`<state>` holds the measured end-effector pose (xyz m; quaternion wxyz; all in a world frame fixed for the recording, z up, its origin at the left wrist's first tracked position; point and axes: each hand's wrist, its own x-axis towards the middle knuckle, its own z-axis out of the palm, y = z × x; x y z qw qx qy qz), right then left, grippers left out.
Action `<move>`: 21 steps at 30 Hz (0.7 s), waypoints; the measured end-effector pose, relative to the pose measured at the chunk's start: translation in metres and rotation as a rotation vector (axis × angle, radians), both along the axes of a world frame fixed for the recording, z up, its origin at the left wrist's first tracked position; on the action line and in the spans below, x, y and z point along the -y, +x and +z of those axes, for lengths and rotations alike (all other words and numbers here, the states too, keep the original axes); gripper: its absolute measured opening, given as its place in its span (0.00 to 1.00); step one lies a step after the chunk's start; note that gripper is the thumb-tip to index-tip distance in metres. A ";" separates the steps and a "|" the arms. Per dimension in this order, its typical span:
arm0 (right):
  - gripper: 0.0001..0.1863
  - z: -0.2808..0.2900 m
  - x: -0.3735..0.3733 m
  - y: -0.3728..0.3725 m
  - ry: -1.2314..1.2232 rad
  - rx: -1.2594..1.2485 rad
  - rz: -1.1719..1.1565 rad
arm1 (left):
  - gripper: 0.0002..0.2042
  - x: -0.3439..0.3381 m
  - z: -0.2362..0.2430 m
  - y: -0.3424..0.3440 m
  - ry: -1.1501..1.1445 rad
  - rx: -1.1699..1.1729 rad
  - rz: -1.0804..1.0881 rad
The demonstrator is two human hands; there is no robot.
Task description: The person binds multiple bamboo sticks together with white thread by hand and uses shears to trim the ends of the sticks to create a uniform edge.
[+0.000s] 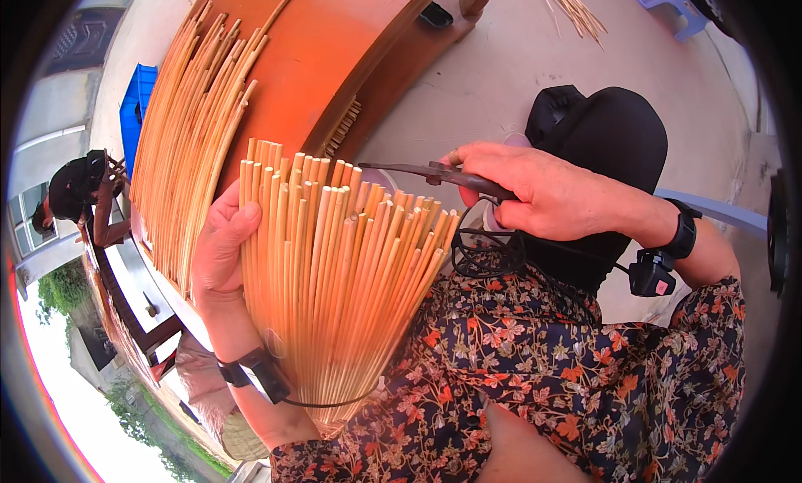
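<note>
A fan-shaped bundle of straw-coloured stalks (334,266), probably reeds, leans upright against my front. The cut ends face up at uneven heights, and lower down the stalks draw together. My left hand (221,245) is wrapped round the bundle's left side, thumb in front. Across the top, my right hand (539,190) grips dark metal scissors (436,173) by the handles. Their narrow blades point left, level with the tops of the stalks near the middle of the bundle. Whether the blades touch a stalk, I cannot tell.
Beyond the bundle stands an orange-red wooden table (301,57) with a long row of loose stalks (184,149). Past it are a blue crate (136,107) and another person (79,190). More stalks (572,11) lie on the floor near a pale blue stool (671,5).
</note>
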<state>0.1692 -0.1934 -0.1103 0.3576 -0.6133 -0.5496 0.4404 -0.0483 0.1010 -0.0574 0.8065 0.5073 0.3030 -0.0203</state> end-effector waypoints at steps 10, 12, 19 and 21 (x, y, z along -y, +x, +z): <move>0.12 0.015 -0.004 -0.005 0.065 0.050 -0.013 | 0.28 0.007 0.004 0.006 -0.013 -0.021 -0.013; 0.14 0.016 -0.001 -0.007 0.073 0.017 -0.049 | 0.27 0.006 0.004 0.003 -0.006 -0.019 -0.010; 0.18 0.029 -0.007 -0.011 -0.056 -0.027 -0.001 | 0.25 0.009 0.005 0.004 -0.003 -0.014 -0.018; 0.18 0.030 -0.006 -0.010 -0.039 0.066 0.008 | 0.25 0.010 0.005 0.003 -0.006 -0.009 -0.016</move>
